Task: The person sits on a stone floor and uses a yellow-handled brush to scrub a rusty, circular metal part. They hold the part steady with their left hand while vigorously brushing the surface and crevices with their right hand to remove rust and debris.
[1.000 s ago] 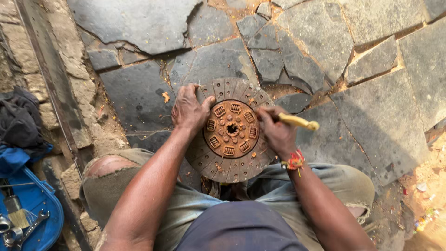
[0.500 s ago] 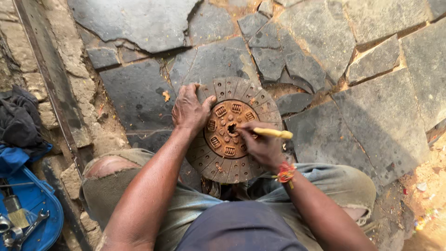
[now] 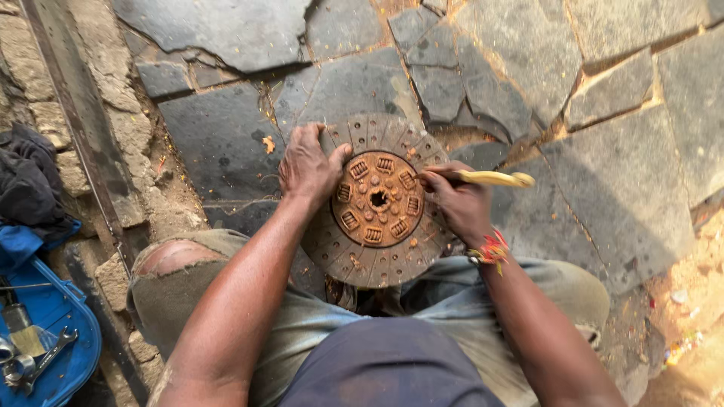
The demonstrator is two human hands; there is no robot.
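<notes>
A rusty round clutch disc (image 3: 375, 249) with a spring-ringed hub rests between my knees on the stone paving. My left hand (image 3: 308, 164) grips its upper left rim, thumb lying on the friction ring. My right hand (image 3: 455, 197) holds a yellow-handled tool (image 3: 494, 178), probably a screwdriver. Its metal tip points left onto the upper right part of the hub, and the handle sticks out to the right. A red thread band circles my right wrist.
Cracked grey stone slabs (image 3: 603, 173) cover the ground ahead and to the right. A blue tray (image 3: 53, 324) with a wrench and small tools lies at lower left. Dark cloth (image 3: 30, 181) is heaped above it, beside a metal rail (image 3: 83, 136).
My right hand swung the tool in toward the hub, then shifted back right with the tip still on the hub's edge. The left hand stayed on the rim.
</notes>
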